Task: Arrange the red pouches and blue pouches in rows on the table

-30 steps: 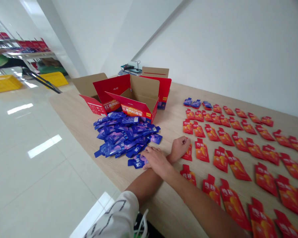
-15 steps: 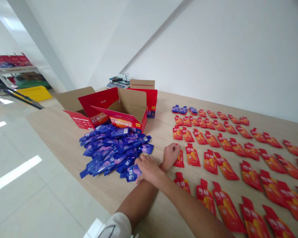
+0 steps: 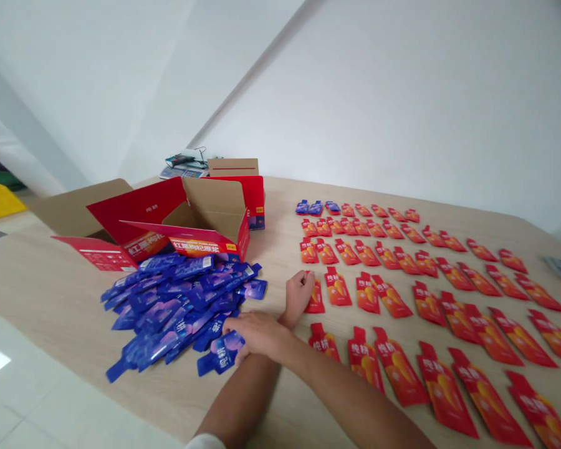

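My right hand [image 3: 255, 333] crosses over my left forearm at the near edge of a heap of blue pouches [image 3: 168, 299]. Its thumb and fingers close around one end of a blue pouch [image 3: 221, 353], which slants at the heap's near right side. Beyond the crossing, my left hand [image 3: 299, 290] rests curled into a fist on the table. It covers the left edge of a red pouch [image 3: 316, 299]. Whether anything is inside that fist is hidden. Rows of red-orange pouches [image 3: 339, 285] lie flat to the right of both hands.
Open red cartons [image 3: 206, 246] stand behind the blue heap, flaps spread. Another red box [image 3: 257, 193] is behind them, near a scale [image 3: 184, 168] at the far corner. A few blue pouches [image 3: 315, 208] lie at the far row's left end. A white wall backs the table.
The view has swung right, so everything sits further left. My right hand's fingers have closed on the blue pouch, which now shows more separately from the heap. My left fist stays beside the red pouch.
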A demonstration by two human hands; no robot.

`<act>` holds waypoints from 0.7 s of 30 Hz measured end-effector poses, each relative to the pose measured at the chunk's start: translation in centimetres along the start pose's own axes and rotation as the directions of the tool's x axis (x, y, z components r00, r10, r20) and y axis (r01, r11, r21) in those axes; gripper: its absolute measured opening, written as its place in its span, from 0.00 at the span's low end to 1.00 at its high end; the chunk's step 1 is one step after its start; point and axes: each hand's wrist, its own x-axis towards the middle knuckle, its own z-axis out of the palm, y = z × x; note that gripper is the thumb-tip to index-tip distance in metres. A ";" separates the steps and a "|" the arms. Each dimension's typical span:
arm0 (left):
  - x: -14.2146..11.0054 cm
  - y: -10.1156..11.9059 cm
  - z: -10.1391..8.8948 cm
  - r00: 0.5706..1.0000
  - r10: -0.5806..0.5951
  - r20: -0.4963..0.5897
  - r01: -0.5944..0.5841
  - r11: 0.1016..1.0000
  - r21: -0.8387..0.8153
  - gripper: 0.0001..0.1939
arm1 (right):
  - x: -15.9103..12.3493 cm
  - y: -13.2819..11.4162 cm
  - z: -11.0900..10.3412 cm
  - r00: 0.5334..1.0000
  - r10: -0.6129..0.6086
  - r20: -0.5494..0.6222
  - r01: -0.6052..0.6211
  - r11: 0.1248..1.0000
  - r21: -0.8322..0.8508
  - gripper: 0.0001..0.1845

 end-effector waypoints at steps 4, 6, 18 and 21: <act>0.2 0.1 -0.1 1.000 -0.004 0.004 0.005 1.000 -0.003 0.29 | -0.1 -0.3 -0.5 0.998 -0.058 -0.009 0.057 0.996 -0.071 0.26; 0.3 0.1 -0.1 1.000 -0.008 0.005 0.008 1.000 0.000 0.29 | -0.4 -0.7 -0.9 0.995 -0.098 -0.008 0.097 0.991 -0.093 0.20; 0.9 1.1 -0.9 0.998 -0.042 0.041 0.039 0.997 0.071 0.27 | -3.7 -1.7 -3.8 0.966 -0.199 -0.164 0.190 0.979 -0.071 0.11; 1.1 1.4 -0.9 0.998 -0.055 0.043 0.050 0.994 0.099 0.25 | -5.9 -1.4 -6.0 0.965 -0.171 -0.199 0.157 0.984 -0.085 0.12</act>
